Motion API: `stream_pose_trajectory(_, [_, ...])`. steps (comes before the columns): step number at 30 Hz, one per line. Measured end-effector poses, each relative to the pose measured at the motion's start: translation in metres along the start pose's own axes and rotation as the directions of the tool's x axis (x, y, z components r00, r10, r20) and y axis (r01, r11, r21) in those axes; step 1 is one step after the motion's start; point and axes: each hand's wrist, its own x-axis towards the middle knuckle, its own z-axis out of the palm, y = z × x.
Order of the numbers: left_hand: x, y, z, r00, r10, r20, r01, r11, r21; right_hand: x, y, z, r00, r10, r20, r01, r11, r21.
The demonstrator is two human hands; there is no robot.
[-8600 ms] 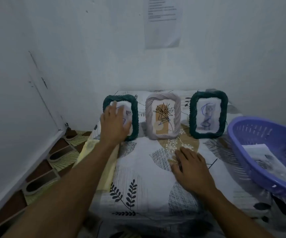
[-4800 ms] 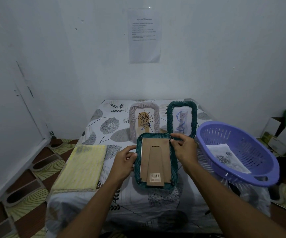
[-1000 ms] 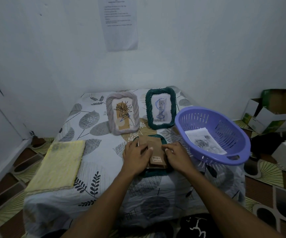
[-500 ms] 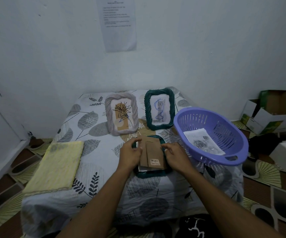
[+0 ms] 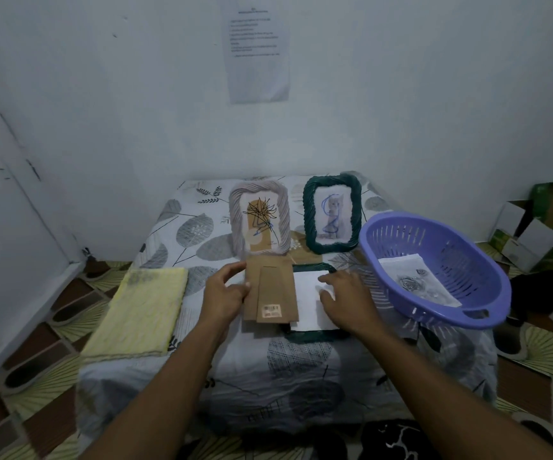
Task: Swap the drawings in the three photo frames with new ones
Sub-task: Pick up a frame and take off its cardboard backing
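A dark green frame (image 5: 315, 333) lies face down on the table in front of me. My left hand (image 5: 225, 295) grips its brown cardboard backing (image 5: 270, 290) by the left edge, shifted left off the frame. The white back of the drawing (image 5: 308, 300) shows inside the frame, and my right hand (image 5: 341, 298) rests on it with its fingers spread. Behind them a grey frame (image 5: 259, 221) and a second green frame (image 5: 332, 214) stand upright, each with a drawing in it. New drawings (image 5: 416, 285) lie in the purple basket (image 5: 434, 267).
A folded yellow cloth (image 5: 142, 313) lies on the left of the leaf-patterned table cover (image 5: 189, 227). White walls close in behind and to the left. Cardboard boxes (image 5: 540, 227) sit on the floor at the right.
My left hand has pulled the cardboard backing left off the face-down frame, uncovering the white sheet. My right hand has moved onto that sheet.
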Motion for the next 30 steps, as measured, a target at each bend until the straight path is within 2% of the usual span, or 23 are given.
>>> stream_pose_trajectory(3, [0.001, -0.009, -0.025, 0.999, 0.025, -0.044, -0.020, 0.992, 0.126, -0.005, 0.000, 0.007, 0.996, -0.071, 0.055, 0.079, 0.980, -0.181])
stream_pose_trajectory(7, [-0.003, -0.025, -0.041, 0.996, 0.051, -0.074, -0.027, 0.954, 0.297, -0.012, 0.003, 0.013, 0.995, -0.095, 0.016, 0.096, 0.979, -0.180])
stream_pose_trajectory(10, [-0.002, -0.040, -0.040, 0.978, 0.198, -0.066, -0.142, 0.861, 0.489, -0.013, 0.001, 0.014, 0.997, -0.077, -0.016, 0.075, 0.992, -0.098])
stream_pose_trajectory(14, [0.003, -0.046, -0.030, 0.947, 0.301, 0.113, -0.295, 0.672, 0.679, -0.011, -0.001, 0.017, 0.997, -0.032, -0.064, 0.031, 0.999, -0.028])
stream_pose_trajectory(17, [0.008, -0.041, -0.024, 0.905, 0.319, 0.280, -0.418, 0.554, 0.720, -0.009, 0.001, 0.020, 0.997, -0.023, -0.074, 0.020, 0.999, -0.039])
stream_pose_trajectory(20, [0.009, -0.040, -0.023, 0.868, 0.306, 0.390, -0.493, 0.449, 0.745, -0.006, 0.000, 0.022, 0.997, -0.055, -0.045, 0.057, 0.997, 0.048])
stream_pose_trajectory(25, [0.010, -0.047, -0.032, 0.897, 0.265, 0.354, -0.439, 0.441, 0.782, -0.004, -0.003, 0.027, 0.996, -0.083, -0.041, 0.088, 0.990, 0.113])
stream_pose_trajectory(30, [0.015, -0.052, -0.037, 0.896, 0.270, 0.352, -0.438, 0.413, 0.799, -0.004, -0.004, 0.031, 0.995, -0.085, -0.050, 0.091, 0.987, 0.133])
